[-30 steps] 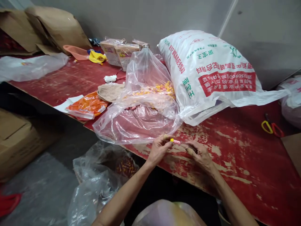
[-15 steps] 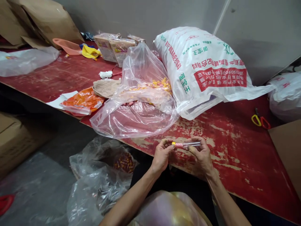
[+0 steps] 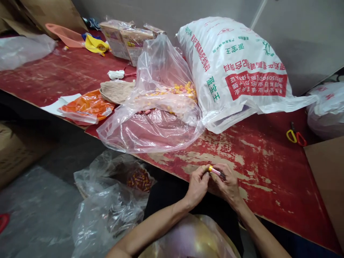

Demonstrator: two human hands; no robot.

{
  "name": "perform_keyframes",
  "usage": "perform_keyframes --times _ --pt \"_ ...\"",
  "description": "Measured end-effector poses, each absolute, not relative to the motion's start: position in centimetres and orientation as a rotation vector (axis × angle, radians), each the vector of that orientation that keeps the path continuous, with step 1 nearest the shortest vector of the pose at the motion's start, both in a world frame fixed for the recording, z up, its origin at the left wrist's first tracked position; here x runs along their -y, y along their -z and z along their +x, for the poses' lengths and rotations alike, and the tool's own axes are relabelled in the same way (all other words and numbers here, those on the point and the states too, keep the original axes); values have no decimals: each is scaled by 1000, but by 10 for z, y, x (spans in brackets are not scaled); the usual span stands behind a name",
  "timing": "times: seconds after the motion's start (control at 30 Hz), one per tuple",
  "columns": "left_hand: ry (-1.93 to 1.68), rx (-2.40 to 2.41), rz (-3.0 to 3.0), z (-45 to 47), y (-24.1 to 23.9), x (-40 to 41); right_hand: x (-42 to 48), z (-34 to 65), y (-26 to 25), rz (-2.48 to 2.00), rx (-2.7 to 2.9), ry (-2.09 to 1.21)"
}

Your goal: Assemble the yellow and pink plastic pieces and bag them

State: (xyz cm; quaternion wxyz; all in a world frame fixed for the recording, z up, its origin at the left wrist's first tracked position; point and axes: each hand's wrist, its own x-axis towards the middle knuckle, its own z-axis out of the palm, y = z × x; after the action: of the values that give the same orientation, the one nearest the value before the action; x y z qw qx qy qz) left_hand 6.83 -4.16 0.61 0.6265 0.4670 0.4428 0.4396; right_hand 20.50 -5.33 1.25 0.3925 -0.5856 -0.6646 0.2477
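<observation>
A small clear tube (image 3: 218, 173) with a pink piece and a yellow end is held over the table's front edge. My right hand (image 3: 228, 183) is closed round the clear part, its fingers covering much of it. My left hand (image 3: 198, 184) pinches at the yellow end (image 3: 210, 168), thumb and fingertips together. The hands nearly touch each other. Beyond them on the table lies an open clear plastic bag (image 3: 150, 138) with many small yellow and pink pieces (image 3: 185, 89) inside.
A big white printed sack (image 3: 239, 71) stands behind, right of the bag. Scissors (image 3: 295, 137) lie at right near a cardboard box (image 3: 326, 172). An orange packet (image 3: 86, 107) and a beige cloth (image 3: 116, 91) lie left. Below the edge, a clear bag (image 3: 107, 200) sits by several yellow-and-dark-red pieces (image 3: 139, 180).
My hands have come closer together, and less of the tube and pink piece shows between them. The tube now slants down to the right. The camera view has shifted slightly.
</observation>
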Motion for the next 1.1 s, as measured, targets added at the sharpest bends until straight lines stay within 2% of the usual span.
perform_keyframes --times 0.13,0.4,0.67,0.8,0.9,1.0,1.1 --pt "-790 -907 1393 75 2 36 56 241 -20 -1621 2004 -758" --pt "-912 -1104 1246 60 12 22 51 260 -6 -1612 2308 -586" --pt "-954 -1053 1448 67 1 16 46 242 -19 -1616 2095 -735" --pt "-881 -969 1491 45 -6 18 43 199 -21 -1421 1777 -926" --pt "-819 -1085 1327 10 -14 22 28 179 -22 -1230 1838 -1033" --pt "-837 -1342 1123 -40 -18 33 -11 201 -19 -1265 1958 -826" --pt "-900 -1650 1108 -99 -10 51 -81 250 -11 -1562 1748 -252"
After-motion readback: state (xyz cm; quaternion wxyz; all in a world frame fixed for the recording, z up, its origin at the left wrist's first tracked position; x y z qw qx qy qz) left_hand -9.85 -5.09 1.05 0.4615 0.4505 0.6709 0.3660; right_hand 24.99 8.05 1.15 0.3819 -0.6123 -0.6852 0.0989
